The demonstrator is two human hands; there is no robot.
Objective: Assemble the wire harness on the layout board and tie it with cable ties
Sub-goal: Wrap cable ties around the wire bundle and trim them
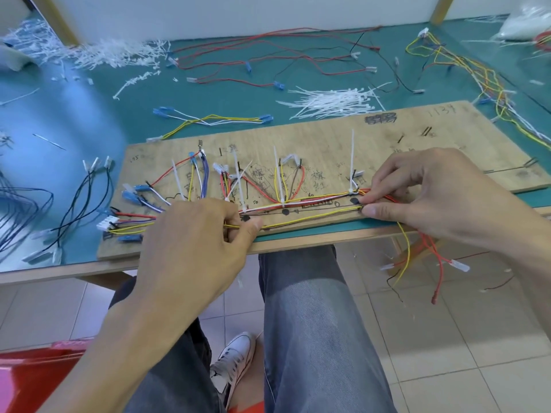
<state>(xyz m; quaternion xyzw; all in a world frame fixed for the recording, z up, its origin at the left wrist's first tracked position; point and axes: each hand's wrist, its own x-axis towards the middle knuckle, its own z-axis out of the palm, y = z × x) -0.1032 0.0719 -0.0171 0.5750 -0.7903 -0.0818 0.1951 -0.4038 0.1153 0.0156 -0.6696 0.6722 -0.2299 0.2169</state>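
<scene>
A wooden layout board [328,138] lies at the table's front edge with a coloured wire harness [298,204] strung along its near side. Several white cable ties [352,162] stand upright from the bundle. My left hand [196,234] pinches a yellow wire pair [310,217] near the board's front edge, left of centre. My right hand [429,192] pinches the same yellow wires and the bundle farther right. Red, yellow and black wire ends [429,248] hang off the table under my right hand.
Loose cable ties [334,102] lie in a pile behind the board. Spare red and black wires [268,58] sprawl over the green mat, with more yellow and white ones at the right [489,81]. Cut tie ends [113,52] are heaped at the back left. My knees sit below the table.
</scene>
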